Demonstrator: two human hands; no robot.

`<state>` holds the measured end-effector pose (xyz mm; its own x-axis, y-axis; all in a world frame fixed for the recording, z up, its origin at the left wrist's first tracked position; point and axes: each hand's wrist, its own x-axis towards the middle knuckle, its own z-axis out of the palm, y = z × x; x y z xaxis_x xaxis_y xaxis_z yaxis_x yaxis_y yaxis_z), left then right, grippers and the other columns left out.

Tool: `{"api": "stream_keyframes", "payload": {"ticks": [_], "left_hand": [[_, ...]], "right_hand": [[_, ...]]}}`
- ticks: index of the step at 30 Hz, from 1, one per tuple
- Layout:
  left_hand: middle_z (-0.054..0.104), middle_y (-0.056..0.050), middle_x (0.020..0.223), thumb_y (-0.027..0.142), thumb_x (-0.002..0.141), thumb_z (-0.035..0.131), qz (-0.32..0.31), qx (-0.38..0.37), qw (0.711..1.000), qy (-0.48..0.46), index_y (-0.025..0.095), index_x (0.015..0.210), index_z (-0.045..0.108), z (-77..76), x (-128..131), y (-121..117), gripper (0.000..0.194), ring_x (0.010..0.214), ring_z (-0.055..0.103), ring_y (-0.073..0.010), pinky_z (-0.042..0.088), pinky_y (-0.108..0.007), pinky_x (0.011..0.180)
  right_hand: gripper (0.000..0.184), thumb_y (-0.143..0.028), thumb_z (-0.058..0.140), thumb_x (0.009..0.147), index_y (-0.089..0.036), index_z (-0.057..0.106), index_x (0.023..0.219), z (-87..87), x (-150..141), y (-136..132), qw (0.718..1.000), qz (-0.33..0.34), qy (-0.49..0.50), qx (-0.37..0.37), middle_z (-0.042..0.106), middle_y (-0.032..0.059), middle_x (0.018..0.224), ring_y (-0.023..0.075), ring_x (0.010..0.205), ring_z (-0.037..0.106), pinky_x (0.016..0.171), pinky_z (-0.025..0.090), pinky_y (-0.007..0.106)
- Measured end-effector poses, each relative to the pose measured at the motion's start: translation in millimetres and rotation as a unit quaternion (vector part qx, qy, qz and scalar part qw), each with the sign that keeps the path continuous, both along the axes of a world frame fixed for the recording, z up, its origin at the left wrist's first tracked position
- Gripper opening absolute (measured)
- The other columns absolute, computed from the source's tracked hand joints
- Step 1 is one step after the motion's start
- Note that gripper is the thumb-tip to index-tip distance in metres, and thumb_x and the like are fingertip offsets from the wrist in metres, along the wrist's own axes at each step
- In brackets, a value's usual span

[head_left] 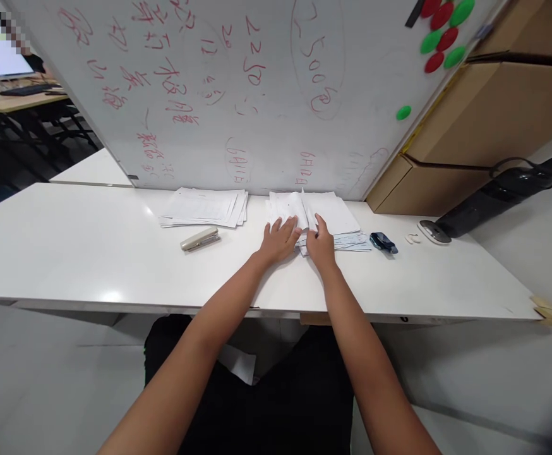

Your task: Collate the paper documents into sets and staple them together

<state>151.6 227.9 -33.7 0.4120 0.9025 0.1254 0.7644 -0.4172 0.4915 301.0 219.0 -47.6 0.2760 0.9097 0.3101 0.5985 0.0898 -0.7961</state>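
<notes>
My left hand (280, 239) lies with its fingers spread on white sheets of paper (285, 203), pressing near their front edge. Beside it, my right hand (321, 245) is closed around a sheet's raised, curled edge, and the paper stands up in a fold between both hands. More loose papers (335, 215) are stacked under and to the right of my right hand. To the left, a beige stapler (200, 239) lies in front of a second pile of papers (204, 207).
A whiteboard (276, 139) with red writing and magnets stands behind the papers. On the right are a dark blue small object (383, 242), a white mouse-like object (434, 232), a black bottle (484, 199) lying tilted, and cardboard boxes (503, 114). The table's front edge (162, 308) crosses below my forearms.
</notes>
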Motion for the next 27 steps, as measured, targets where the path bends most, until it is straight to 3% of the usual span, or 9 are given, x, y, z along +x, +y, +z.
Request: {"api": "stream_keyframes", "payload": {"ticks": [6, 9, 14, 22, 24, 27], "left_hand": [[0.022, -0.003, 0.159, 0.053, 0.096, 0.01, -0.015, -0.02, 0.999, -0.048, 0.025, 0.153, 0.017, 1.2, -2.3, 1.7, 0.064, 0.148, 0.012, -0.0293, 0.005, -0.058, 0.116], [0.021, -0.003, 0.159, 0.054, 0.095, 0.011, -0.025, -0.027, 0.998, -0.052, 0.026, 0.152, 0.022, 1.3, -2.1, 2.2, 0.064, 0.148, 0.011, -0.0301, 0.001, -0.059, 0.115], [0.026, -0.005, 0.158, 0.055, 0.095, 0.013, -0.041, -0.027, 0.997, -0.06, 0.026, 0.153, 0.015, 1.9, -1.6, 1.9, 0.065, 0.148, 0.011, -0.0304, -0.003, -0.062, 0.114], [0.03, -0.004, 0.156, 0.05, 0.097, 0.012, -0.018, -0.052, 0.996, -0.075, 0.029, 0.152, 0.019, 7.0, -2.0, 4.5, 0.059, 0.146, 0.019, -0.025, 0.003, -0.057, 0.116], [0.037, -0.004, 0.153, 0.049, 0.098, 0.008, 0.006, -0.057, 0.993, -0.102, 0.029, 0.15, 0.024, 8.4, -3.2, 7.7, 0.058, 0.144, 0.026, -0.0225, 0.009, -0.054, 0.116], [0.061, -0.004, 0.132, 0.046, 0.099, 0.015, 0.053, -0.065, 0.985, -0.152, 0.025, 0.149, 0.026, 7.3, -6.6, 13.4, 0.055, 0.132, 0.046, -0.02, 0.021, -0.046, 0.115]], "right_hand": [[0.058, -0.025, 0.05, 0.082, -0.014, 0.044, 0.139, -4.0, -2.0, 0.0, 0.993, 0.048, -0.106, 0.015, 0.058, 0.0158, 0.131, 0.0297, 0.122, 0.052, 0.102, 0.042, 0.049], [0.055, -0.028, 0.05, 0.084, -0.012, 0.048, 0.136, -3.1, -2.8, 1.4, 0.989, 0.043, -0.137, 0.02, 0.061, 0.0166, 0.127, 0.0304, 0.119, 0.053, 0.1, 0.043, 0.048], [0.055, -0.031, 0.053, 0.082, -0.014, 0.05, 0.134, -3.8, -4.6, 4.5, 0.986, 0.024, -0.164, 0.017, 0.061, 0.0159, 0.124, 0.031, 0.115, 0.054, 0.098, 0.044, 0.048], [0.056, -0.04, 0.053, 0.085, -0.011, 0.051, 0.133, -8.4, -10.6, 8.5, 0.976, -0.034, -0.213, -0.019, 0.049, 0.0179, 0.142, 0.0307, 0.136, 0.038, 0.11, 0.029, 0.047], [0.052, -0.041, 0.055, 0.085, -0.014, 0.055, 0.129, -5.8, -10.7, 8.6, 0.977, -0.044, -0.206, -0.036, 0.052, 0.016, 0.14, 0.0293, 0.134, 0.041, 0.11, 0.029, 0.047], [0.043, -0.037, 0.058, 0.083, -0.019, 0.06, 0.122, -0.6, -10.9, 7.0, 0.979, -0.065, -0.184, -0.063, 0.054, 0.0117, 0.139, 0.0269, 0.134, 0.042, 0.112, 0.023, 0.051]]}}
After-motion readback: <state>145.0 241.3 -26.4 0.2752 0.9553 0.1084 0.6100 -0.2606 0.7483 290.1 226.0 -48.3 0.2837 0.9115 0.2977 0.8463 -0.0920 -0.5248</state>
